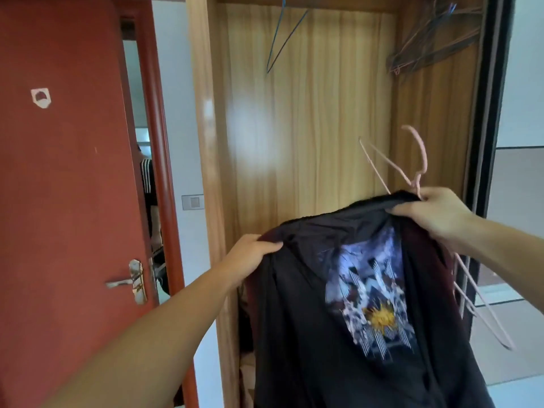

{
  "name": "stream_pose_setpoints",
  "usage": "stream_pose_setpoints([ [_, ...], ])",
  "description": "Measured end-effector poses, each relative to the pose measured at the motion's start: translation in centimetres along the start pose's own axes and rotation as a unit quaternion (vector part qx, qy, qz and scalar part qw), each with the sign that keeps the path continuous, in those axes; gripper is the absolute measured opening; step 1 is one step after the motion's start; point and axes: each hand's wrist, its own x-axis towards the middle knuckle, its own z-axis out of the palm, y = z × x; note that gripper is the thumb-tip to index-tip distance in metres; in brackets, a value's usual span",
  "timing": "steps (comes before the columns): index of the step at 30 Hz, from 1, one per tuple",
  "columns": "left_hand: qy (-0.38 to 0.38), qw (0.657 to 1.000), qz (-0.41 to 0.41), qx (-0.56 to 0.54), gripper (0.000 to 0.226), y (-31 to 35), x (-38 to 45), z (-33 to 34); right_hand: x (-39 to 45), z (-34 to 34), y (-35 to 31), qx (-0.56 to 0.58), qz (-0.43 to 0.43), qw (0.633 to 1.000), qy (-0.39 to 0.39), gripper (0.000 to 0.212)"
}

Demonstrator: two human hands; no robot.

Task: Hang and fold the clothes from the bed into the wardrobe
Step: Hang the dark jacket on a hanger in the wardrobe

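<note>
I observe my left hand (250,250) gripping the black shirt (338,290) at its shoulder; my right hand (435,214), at 2 o'clock, pinches collar and pink hanger (418,160) before the wardrobe (309,113). Risk: hanger only partly inserted, so the shirt may slide off.

We hold the shirt (338,290) before the open wardrobe (309,113), our left hand (250,251) at its left shoulder, our right hand (435,213) at its collar with a hanger (418,169). More hangers (432,39) hang inside, upper right. A door (64,172) stands left.
</note>
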Motion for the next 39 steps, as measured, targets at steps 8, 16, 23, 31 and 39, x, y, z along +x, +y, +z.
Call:
stream_pose_setpoints([
  [8,0.077,0.995,-0.007,0.063,0.017,7.3,2.7,5.0,-3.1,0.0,5.7,0.083,0.127,0.988,-0.029,0.051],
  [16,0.097,0.971,0.012,0.219,0.019,7.1,3.6,6.9,-4.6,-2.5,6.4,0.168,0.095,0.977,0.096,0.024],
  [23,0.159,0.950,0.015,0.269,0.024,6.8,4.5,3.6,-6.7,-3.0,9.9,-0.015,0.091,0.995,0.047,0.047],
  [31,0.144,0.928,0.093,0.331,0.022,8.5,4.2,2.5,-5.5,-0.1,8.6,-0.098,0.019,0.994,-0.053,0.051],
  [39,0.092,0.898,0.190,0.386,0.014,10.7,2.8,7.2,-6.3,2.8,4.5,-0.189,-0.087,0.976,-0.064,0.057],
])
